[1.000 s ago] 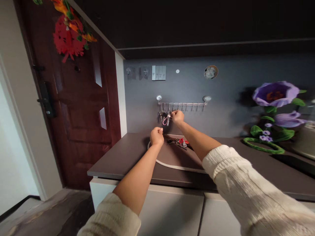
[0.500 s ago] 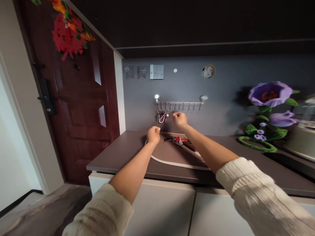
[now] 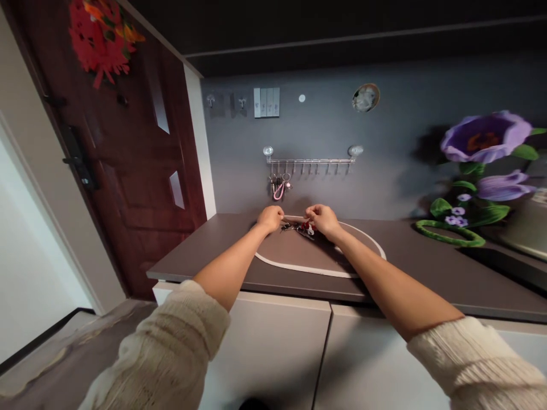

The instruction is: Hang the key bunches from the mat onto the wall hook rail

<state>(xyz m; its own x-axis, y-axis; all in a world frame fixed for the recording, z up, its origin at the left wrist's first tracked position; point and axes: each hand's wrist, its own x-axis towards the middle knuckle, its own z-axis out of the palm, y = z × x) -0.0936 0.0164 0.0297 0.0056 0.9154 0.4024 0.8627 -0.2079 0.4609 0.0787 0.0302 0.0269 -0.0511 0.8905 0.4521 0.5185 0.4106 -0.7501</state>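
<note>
Both my hands reach over a dark oval mat (image 3: pixel 367 242) with a white rim on the brown counter (image 3: pixel 213 256). My left hand (image 3: pixel 270 218) has its fingers curled, at the left end of a pile of keys with a red tag (image 3: pixel 301 228). My right hand (image 3: pixel 323 219) is pinched on the right end of that pile. On the grey wall above, a chrome hook rail (image 3: pixel 311 161) holds a bunch of keys with a pink loop (image 3: pixel 278 187) near its left end.
A dark red door (image 3: pixel 128 142) with a black handle and a red ornament stands at the left. Purple fabric flowers (image 3: pixel 482 171) with a green stem sit on the counter at the right. Light switches (image 3: pixel 266 102) are on the wall. White cabinet fronts lie below the counter.
My right hand has left the pink-looped keys hanging on the rail and dropped to the key pile on the mat. My left hand also lowered to the pile.
</note>
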